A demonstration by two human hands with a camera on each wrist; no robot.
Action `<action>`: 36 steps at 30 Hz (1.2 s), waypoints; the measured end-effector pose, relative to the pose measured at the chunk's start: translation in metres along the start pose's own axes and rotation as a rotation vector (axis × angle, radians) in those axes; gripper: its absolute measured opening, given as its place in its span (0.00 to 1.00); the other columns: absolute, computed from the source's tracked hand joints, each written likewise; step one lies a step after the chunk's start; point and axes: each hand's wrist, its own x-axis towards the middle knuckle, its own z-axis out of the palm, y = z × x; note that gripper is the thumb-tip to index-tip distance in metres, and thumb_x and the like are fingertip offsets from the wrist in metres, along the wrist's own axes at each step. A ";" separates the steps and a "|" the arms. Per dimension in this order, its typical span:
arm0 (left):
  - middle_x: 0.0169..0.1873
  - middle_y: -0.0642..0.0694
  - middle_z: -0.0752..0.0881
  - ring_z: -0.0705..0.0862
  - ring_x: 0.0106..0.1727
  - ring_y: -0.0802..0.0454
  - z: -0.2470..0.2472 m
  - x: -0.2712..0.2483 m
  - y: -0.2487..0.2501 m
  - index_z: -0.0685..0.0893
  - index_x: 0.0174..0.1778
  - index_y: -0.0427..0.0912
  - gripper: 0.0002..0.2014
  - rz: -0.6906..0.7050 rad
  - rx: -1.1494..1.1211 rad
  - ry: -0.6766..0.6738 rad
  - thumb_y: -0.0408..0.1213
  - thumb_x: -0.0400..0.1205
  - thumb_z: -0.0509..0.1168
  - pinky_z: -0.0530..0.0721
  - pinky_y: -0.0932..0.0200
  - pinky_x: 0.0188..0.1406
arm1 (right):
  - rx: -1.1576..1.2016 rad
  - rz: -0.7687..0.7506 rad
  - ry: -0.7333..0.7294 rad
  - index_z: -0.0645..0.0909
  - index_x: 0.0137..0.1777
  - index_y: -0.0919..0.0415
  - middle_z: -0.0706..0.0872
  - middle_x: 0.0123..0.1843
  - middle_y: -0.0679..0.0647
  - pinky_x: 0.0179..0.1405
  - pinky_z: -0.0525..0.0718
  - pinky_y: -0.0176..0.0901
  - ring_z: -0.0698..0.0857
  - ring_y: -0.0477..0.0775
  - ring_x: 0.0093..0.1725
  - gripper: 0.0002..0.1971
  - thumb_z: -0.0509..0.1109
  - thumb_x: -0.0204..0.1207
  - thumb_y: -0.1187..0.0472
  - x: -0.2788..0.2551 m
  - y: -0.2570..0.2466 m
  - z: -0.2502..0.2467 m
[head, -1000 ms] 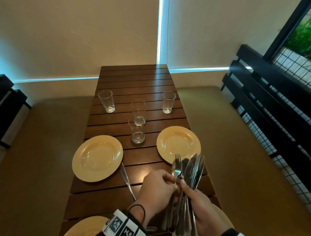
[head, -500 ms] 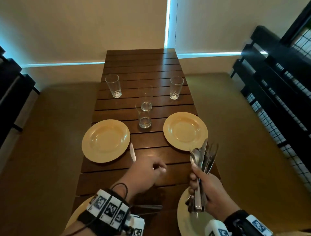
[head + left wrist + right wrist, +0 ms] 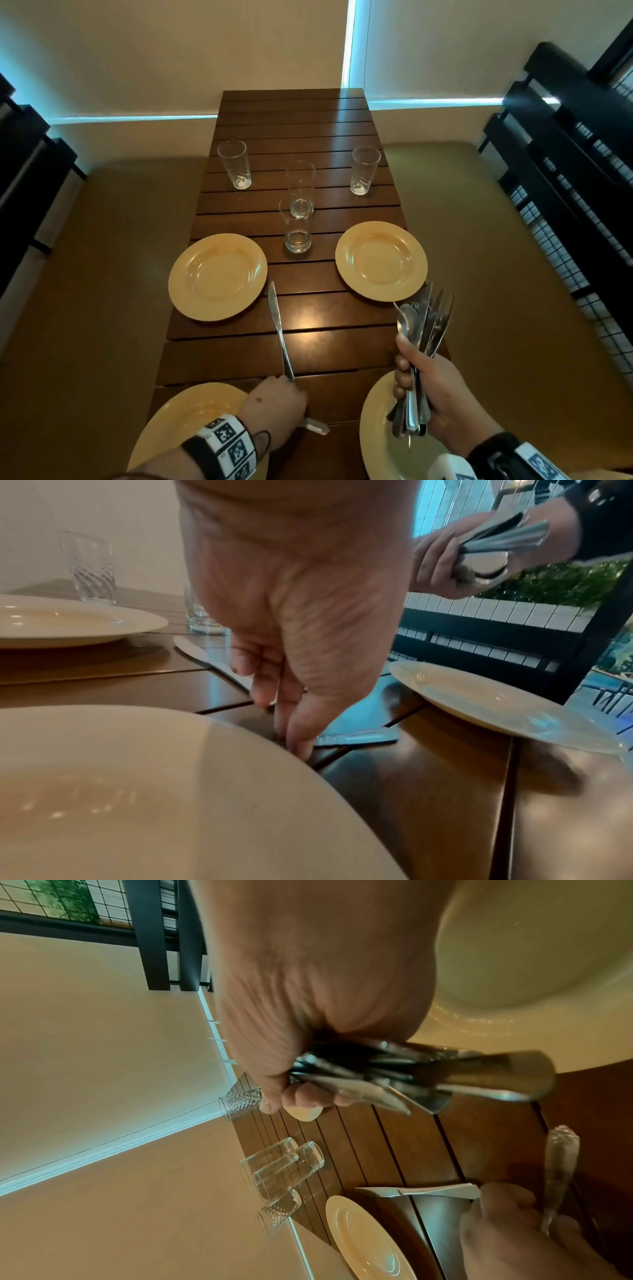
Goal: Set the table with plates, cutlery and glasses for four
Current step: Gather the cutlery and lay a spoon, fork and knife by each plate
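Observation:
Four yellow plates sit on the slatted wooden table: far left, far right, near left, near right. Four clear glasses stand beyond them, two at the centre and one toward each side. A knife lies flat between the left plates. My left hand is at its handle end, fingertips down, pinching a second cutlery piece that lies on the table beside the near left plate. My right hand grips a cutlery bundle upright over the near right plate.
Tan cushioned benches run along both sides of the table. Black slatted backrests and a wire grille stand at the right, another black frame at the left. A pale wall closes the far end.
My left hand left the bundle, reached over the knife handle, then drew back toward the near left plate. My right hand carried the bundle to the right.

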 end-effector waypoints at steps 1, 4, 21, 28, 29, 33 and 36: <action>0.59 0.34 0.87 0.84 0.60 0.34 0.001 0.000 -0.001 0.84 0.63 0.38 0.10 0.008 0.002 0.010 0.32 0.89 0.60 0.83 0.39 0.59 | 0.001 -0.004 -0.004 0.78 0.59 0.61 0.75 0.27 0.53 0.20 0.76 0.42 0.72 0.49 0.21 0.15 0.74 0.76 0.56 0.000 -0.001 -0.001; 0.60 0.34 0.86 0.82 0.62 0.34 0.002 0.001 -0.003 0.84 0.64 0.37 0.11 0.054 0.013 0.020 0.31 0.89 0.59 0.82 0.38 0.61 | 0.009 -0.006 -0.007 0.78 0.62 0.60 0.76 0.28 0.53 0.21 0.77 0.42 0.72 0.49 0.21 0.19 0.75 0.74 0.56 0.002 -0.002 -0.004; 0.53 0.47 0.80 0.81 0.52 0.49 -0.017 0.034 -0.064 0.89 0.60 0.46 0.08 -0.085 -0.089 0.502 0.38 0.87 0.68 0.83 0.55 0.50 | 0.053 -0.007 -0.003 0.77 0.66 0.61 0.76 0.28 0.53 0.22 0.78 0.42 0.73 0.49 0.21 0.20 0.74 0.76 0.57 0.007 -0.006 -0.007; 0.69 0.50 0.79 0.80 0.61 0.49 0.002 0.049 -0.074 0.90 0.65 0.57 0.15 -0.214 -0.279 0.379 0.43 0.89 0.61 0.84 0.53 0.59 | 0.057 0.006 -0.001 0.78 0.59 0.61 0.75 0.27 0.53 0.22 0.76 0.41 0.72 0.49 0.20 0.16 0.74 0.75 0.57 0.005 -0.010 -0.008; 0.69 0.51 0.79 0.80 0.62 0.50 0.001 0.049 -0.072 0.89 0.65 0.56 0.15 -0.249 -0.327 0.406 0.44 0.89 0.60 0.84 0.55 0.59 | 0.057 0.005 -0.002 0.78 0.58 0.61 0.75 0.26 0.53 0.21 0.76 0.41 0.72 0.49 0.20 0.16 0.74 0.75 0.57 0.006 -0.010 -0.009; 0.58 0.49 0.81 0.82 0.56 0.52 -0.010 0.052 -0.059 0.78 0.68 0.54 0.18 -0.539 -0.652 0.470 0.54 0.84 0.68 0.82 0.59 0.48 | 0.053 0.009 -0.010 0.78 0.58 0.61 0.76 0.26 0.53 0.20 0.77 0.41 0.72 0.49 0.19 0.18 0.75 0.72 0.56 0.007 -0.010 -0.012; 0.56 0.43 0.85 0.87 0.52 0.46 -0.017 0.060 -0.051 0.72 0.65 0.45 0.25 -0.732 -0.904 0.408 0.46 0.79 0.78 0.84 0.55 0.45 | 0.046 0.020 -0.010 0.78 0.62 0.63 0.82 0.30 0.56 0.18 0.78 0.40 0.75 0.49 0.20 0.21 0.76 0.71 0.59 0.007 -0.010 -0.011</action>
